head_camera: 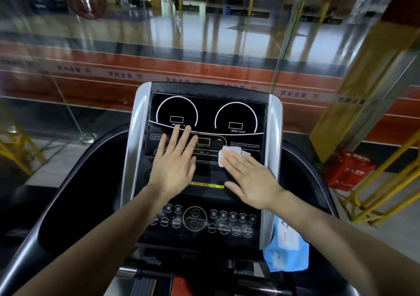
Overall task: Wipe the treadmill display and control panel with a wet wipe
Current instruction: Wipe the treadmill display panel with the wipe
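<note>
The wet wipe lies crumpled on the right middle of the treadmill display, pressed flat under the straight fingers of the right hand. The left hand rests open on the display's left, holding nothing. With no real grip, the wipe could bunch or slip free, and a palm might trigger the control panel buttons nearer.

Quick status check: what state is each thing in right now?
Display: dark, nothing lit.
Wipe: unfolded, pressed flat on display.
Right hand: flat on wipe.
Left hand: flat, bare on display.
Wipe pack: beside the console's right edge.
Buttons: smudged.
</note>
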The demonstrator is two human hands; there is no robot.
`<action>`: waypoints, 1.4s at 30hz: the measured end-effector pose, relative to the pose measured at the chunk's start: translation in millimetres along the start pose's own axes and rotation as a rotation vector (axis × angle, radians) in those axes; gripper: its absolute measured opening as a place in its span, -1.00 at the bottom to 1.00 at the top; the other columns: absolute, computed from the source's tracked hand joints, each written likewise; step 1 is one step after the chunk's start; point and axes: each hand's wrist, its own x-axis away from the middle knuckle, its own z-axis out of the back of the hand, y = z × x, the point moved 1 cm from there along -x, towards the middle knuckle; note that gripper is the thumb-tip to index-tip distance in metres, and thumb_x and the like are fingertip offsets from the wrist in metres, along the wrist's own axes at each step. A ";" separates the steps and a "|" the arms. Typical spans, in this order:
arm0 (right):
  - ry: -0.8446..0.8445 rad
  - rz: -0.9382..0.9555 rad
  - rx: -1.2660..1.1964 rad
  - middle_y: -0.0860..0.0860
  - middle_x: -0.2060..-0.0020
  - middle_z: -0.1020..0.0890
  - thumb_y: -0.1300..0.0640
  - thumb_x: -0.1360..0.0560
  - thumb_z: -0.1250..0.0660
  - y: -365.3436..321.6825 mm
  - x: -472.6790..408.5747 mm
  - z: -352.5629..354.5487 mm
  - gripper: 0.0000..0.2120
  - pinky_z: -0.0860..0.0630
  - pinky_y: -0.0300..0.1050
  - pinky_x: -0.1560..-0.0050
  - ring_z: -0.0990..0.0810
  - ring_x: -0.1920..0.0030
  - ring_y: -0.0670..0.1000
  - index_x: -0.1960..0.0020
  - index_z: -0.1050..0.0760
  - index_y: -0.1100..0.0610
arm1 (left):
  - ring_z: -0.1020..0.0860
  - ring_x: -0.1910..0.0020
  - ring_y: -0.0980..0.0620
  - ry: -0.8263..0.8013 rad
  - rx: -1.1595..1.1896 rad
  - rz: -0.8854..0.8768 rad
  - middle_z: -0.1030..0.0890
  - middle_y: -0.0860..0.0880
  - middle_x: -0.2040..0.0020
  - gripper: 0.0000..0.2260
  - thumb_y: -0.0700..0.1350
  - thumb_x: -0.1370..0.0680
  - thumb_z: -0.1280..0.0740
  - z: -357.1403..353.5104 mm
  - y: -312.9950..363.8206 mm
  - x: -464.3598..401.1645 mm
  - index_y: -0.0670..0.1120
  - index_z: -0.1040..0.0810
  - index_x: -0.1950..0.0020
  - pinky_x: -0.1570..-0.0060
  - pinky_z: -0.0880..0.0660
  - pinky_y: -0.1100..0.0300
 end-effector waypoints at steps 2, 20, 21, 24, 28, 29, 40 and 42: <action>0.037 -0.019 0.032 0.06 -0.69 -0.07 -0.24 -0.72 0.12 10.2 -21.2 13.5 -0.33 0.02 0.07 -0.66 0.02 -0.69 0.01 -0.70 -0.08 0.12 | 0.04 -0.70 -0.14 -0.006 0.001 0.004 -0.10 -0.08 -0.71 -0.47 0.06 -0.68 -0.03 1.4 -2.3 0.3 -0.07 -0.25 -0.65 -0.62 -0.04 -0.25; 0.069 -0.261 -0.066 0.00 -0.70 0.05 -0.25 -0.72 0.17 -2.8 -80.3 40.0 -0.32 0.07 0.06 -0.69 0.09 -0.70 -0.02 -0.72 0.05 0.09 | 0.14 -0.70 -0.15 -0.067 0.037 -0.035 0.02 -0.08 -0.72 -0.45 0.07 -0.71 -0.07 -2.2 -39.8 9.6 -0.03 -0.11 -0.70 -0.63 -0.01 -0.24; 0.078 -0.282 -0.079 -0.01 -0.70 0.07 -0.25 -0.72 0.18 -7.3 -83.2 38.6 -0.32 0.09 0.05 -0.69 0.12 -0.70 -0.02 -0.72 0.06 0.09 | 0.14 -0.70 -0.15 -0.067 0.036 -0.044 0.02 -0.08 -0.72 -0.45 0.07 -0.71 -0.05 -1.5 -42.9 9.1 -0.03 -0.11 -0.70 -0.63 -0.01 -0.24; 0.070 -0.212 -0.062 0.02 -0.70 0.05 -0.23 -0.73 0.15 -37.3 -63.4 19.8 -0.34 0.03 0.11 -0.68 0.10 -0.70 0.00 -0.72 0.05 0.10 | 0.10 -0.70 -0.16 -0.052 0.040 -0.055 0.00 -0.08 -0.72 -0.44 0.08 -0.69 0.00 0.0 -52.7 7.9 -0.04 -0.13 -0.69 -0.64 -0.01 -0.23; -0.026 -0.099 -0.037 0.01 -0.70 0.07 -0.24 -0.74 0.15 -57.1 -40.1 0.5 -0.35 0.05 0.09 -0.68 0.16 -0.69 -0.03 -0.72 0.07 0.07 | 0.09 -0.70 -0.17 -0.049 0.046 -0.067 -0.01 -0.08 -0.72 -0.45 0.07 -0.71 -0.06 -2.2 -66.5 8.8 -0.04 -0.14 -0.69 -0.63 -0.02 -0.24; -0.027 -0.088 -0.021 0.01 -0.70 0.05 -0.24 -0.74 0.16 -52.6 -43.7 4.0 -0.36 0.04 0.09 -0.68 0.14 -0.69 -0.03 -0.72 0.05 0.06 | 0.08 -0.70 -0.18 -0.053 0.046 -0.071 -0.02 -0.09 -0.72 -0.45 0.07 -0.70 -0.09 -2.5 -69.1 9.3 -0.04 -0.15 -0.69 -0.63 -0.03 -0.25; 0.041 -0.259 -0.075 0.01 -0.70 0.11 -0.23 -0.74 0.14 -68.8 -67.6 12.3 -0.35 0.02 0.12 -0.68 0.18 -0.69 -0.02 -0.72 0.09 0.07 | 0.10 -0.70 -0.18 -0.062 0.041 -0.126 -0.03 -0.08 -0.72 -0.44 0.11 -0.69 0.04 -3.9 -82.8 16.7 -0.03 -0.17 -0.68 -0.62 -0.02 -0.26; 0.006 -0.197 -0.070 0.01 -0.70 0.09 -0.23 -0.74 0.13 -82.3 -49.8 0.5 -0.35 -0.01 0.11 -0.68 0.17 -0.69 -0.04 -0.72 0.08 0.07 | 0.07 -0.70 -0.19 -0.053 0.046 -0.123 -0.07 -0.08 -0.72 -0.44 0.10 -0.68 0.03 -4.7 -88.7 18.3 -0.05 -0.21 -0.67 -0.62 -0.04 -0.26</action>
